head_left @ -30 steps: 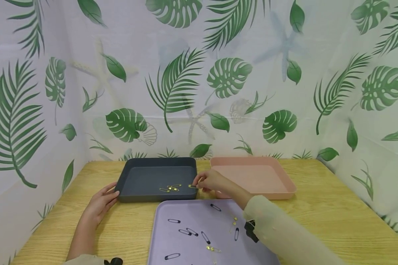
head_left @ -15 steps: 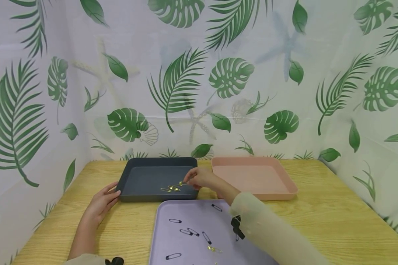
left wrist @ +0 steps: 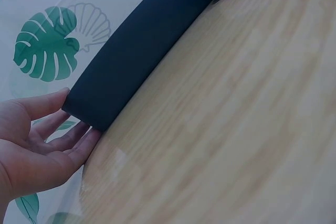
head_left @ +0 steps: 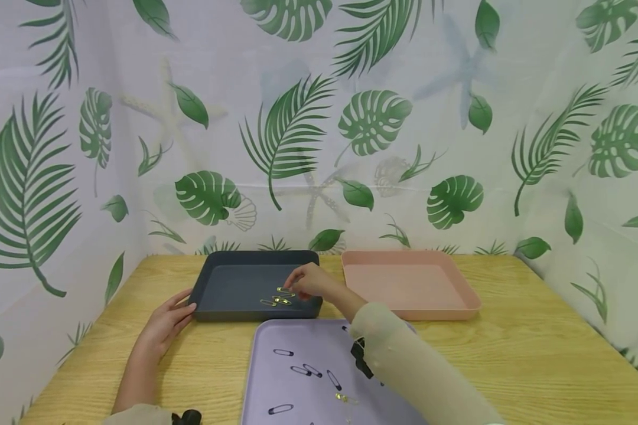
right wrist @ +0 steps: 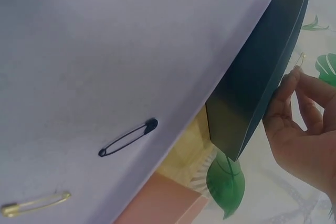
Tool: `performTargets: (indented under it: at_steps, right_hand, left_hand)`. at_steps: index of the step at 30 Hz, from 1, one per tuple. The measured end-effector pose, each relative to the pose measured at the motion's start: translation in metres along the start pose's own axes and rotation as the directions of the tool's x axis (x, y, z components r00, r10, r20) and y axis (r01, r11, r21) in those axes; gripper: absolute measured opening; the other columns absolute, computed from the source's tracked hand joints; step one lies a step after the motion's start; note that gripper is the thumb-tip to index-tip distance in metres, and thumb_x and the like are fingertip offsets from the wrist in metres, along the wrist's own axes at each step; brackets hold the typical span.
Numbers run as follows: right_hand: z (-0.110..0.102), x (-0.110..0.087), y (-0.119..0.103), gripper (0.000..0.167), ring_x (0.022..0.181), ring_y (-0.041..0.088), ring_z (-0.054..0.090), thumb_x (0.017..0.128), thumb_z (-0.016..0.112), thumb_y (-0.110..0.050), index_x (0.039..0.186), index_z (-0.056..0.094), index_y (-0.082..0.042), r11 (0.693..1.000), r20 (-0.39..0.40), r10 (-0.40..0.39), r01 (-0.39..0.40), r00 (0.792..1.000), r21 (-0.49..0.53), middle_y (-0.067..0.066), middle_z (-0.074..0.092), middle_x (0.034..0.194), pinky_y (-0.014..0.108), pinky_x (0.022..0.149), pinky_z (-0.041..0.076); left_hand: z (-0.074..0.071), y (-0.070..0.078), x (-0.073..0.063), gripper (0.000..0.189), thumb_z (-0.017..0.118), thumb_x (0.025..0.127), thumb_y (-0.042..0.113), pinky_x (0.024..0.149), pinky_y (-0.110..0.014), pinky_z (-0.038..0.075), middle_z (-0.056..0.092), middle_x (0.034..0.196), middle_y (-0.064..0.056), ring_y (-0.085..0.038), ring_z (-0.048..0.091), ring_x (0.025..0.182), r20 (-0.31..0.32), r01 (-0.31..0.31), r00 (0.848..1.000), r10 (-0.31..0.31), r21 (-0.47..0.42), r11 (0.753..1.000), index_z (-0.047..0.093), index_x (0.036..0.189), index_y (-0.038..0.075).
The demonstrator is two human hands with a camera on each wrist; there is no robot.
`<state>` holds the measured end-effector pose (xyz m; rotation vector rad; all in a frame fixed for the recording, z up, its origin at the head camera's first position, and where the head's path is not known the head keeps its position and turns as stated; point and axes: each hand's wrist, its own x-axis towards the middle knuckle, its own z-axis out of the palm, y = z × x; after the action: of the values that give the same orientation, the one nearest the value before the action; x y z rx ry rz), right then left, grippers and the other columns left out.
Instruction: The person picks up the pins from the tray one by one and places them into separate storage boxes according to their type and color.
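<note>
My right hand point(head_left: 311, 280) is over the right part of the dark blue tray point(head_left: 234, 283), pinching a gold safety pin point(right wrist: 301, 59) between thumb and fingertips. Just under these fingertips, several gold safety pins point(head_left: 282, 301) lie together on the tray floor. At the tray's left end, my left hand point(head_left: 165, 324) holds the near corner; the left wrist view shows thumb and fingers on the tray wall point(left wrist: 121, 72). Nearer the person, a lilac tray point(head_left: 263, 383) bears several black safety pins point(right wrist: 128, 138) and a few gold ones point(right wrist: 35, 204), partly covered by the right sleeve.
A pink tray point(head_left: 399, 283) stands right of the dark blue one, with a narrow gap between them. The trays are on a light wooden table point(head_left: 537, 354). Behind and at both sides hangs a leaf-printed cloth point(head_left: 319, 130).
My right hand has moved left from the dark blue tray's right wall to above the gold safety pins, carrying its pin. The left hand keeps its place at the tray's corner.
</note>
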<state>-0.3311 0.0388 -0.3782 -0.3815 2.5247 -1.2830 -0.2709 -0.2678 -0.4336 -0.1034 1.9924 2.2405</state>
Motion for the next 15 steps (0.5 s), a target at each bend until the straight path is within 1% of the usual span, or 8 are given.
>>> performTargets:
  at_steps: [4, 7, 8, 10, 12, 14, 15]
  right_hand:
    - [0.004, 0.007, 0.002, 0.009, 0.054, 0.012, 0.054, 0.083, 0.062, 0.003, 0.088, 0.069, 0.002, 1.000, -0.022, 0.029, -0.029, 0.999, 0.013, 0.015, 0.066, 0.082, 0.031, 0.058, 0.054]
    - [0.007, 0.015, 0.007, 0.008, 0.053, 0.015, 0.055, 0.080, 0.064, 0.004, 0.083, 0.070, -0.001, 0.999, -0.029, 0.047, -0.046, 0.998, 0.021, 0.011, 0.065, 0.075, 0.030, 0.057, 0.054]
    - [0.008, 0.019, 0.012, 0.009, 0.052, 0.015, 0.055, 0.079, 0.064, 0.003, 0.079, 0.070, -0.004, 0.999, -0.025, 0.027, -0.027, 0.999, 0.024, 0.009, 0.064, 0.071, 0.029, 0.054, 0.053]
    - [0.010, 0.023, 0.015, 0.011, 0.052, 0.016, 0.055, 0.078, 0.064, 0.004, 0.077, 0.070, -0.006, 0.999, -0.025, 0.033, -0.033, 0.999, 0.023, 0.007, 0.063, 0.068, 0.029, 0.053, 0.052]
    - [0.013, 0.024, 0.017, 0.013, 0.051, 0.016, 0.054, 0.078, 0.062, 0.005, 0.076, 0.070, -0.005, 0.999, -0.028, 0.035, -0.035, 0.999, 0.010, 0.006, 0.061, 0.065, 0.028, 0.051, 0.051]
    - [0.015, 0.022, 0.016, 0.013, 0.050, 0.015, 0.052, 0.079, 0.061, 0.005, 0.077, 0.070, -0.004, 0.999, -0.028, 0.036, -0.036, 0.999, 0.001, 0.006, 0.059, 0.061, 0.027, 0.049, 0.049]
    - [0.016, 0.018, 0.013, 0.012, 0.051, 0.015, 0.052, 0.080, 0.060, 0.006, 0.079, 0.070, -0.002, 0.998, -0.037, 0.053, -0.054, 0.998, -0.015, 0.007, 0.059, 0.061, 0.027, 0.050, 0.049]
  left_hand:
    - [0.001, 0.001, 0.000, 0.059, 0.046, 0.097, 0.005, 0.100, -0.026, 0.034, 0.015, 0.146, -0.025, -0.009, 0.046, 0.114, -0.001, -0.003, 1.000, 0.003, -0.003, 1.000, 0.015, 0.147, 0.003]
    - [0.002, 0.001, 0.000, 0.058, 0.045, 0.097, 0.005, 0.099, -0.026, 0.034, 0.015, 0.146, -0.025, -0.012, 0.044, 0.117, 0.004, -0.007, 1.000, 0.007, 0.002, 1.000, 0.015, 0.146, 0.002]
    - [0.002, 0.002, 0.000, 0.058, 0.045, 0.097, 0.005, 0.099, -0.026, 0.034, 0.016, 0.146, -0.025, -0.013, 0.043, 0.118, 0.005, -0.009, 1.000, 0.009, 0.007, 1.000, 0.014, 0.147, 0.002]
    - [0.002, 0.001, 0.000, 0.059, 0.045, 0.097, 0.005, 0.099, -0.025, 0.035, 0.015, 0.146, -0.025, -0.014, 0.041, 0.120, 0.006, -0.012, 1.000, 0.012, 0.013, 1.000, 0.014, 0.147, 0.002]
    - [0.001, 0.001, 0.000, 0.059, 0.045, 0.097, 0.005, 0.098, -0.025, 0.035, 0.015, 0.146, -0.025, -0.014, 0.042, 0.119, 0.007, -0.013, 1.000, 0.013, 0.013, 1.000, 0.014, 0.146, 0.002]
    - [0.001, 0.000, 0.000, 0.059, 0.045, 0.097, 0.005, 0.097, -0.023, 0.036, 0.015, 0.146, -0.025, -0.011, 0.044, 0.116, 0.007, -0.008, 1.000, 0.007, 0.013, 1.000, 0.014, 0.147, 0.002]
    - [0.000, 0.000, 0.000, 0.059, 0.045, 0.097, 0.005, 0.097, -0.023, 0.036, 0.015, 0.146, -0.025, -0.010, 0.046, 0.114, 0.007, -0.006, 1.000, 0.006, 0.011, 1.000, 0.014, 0.147, 0.002]
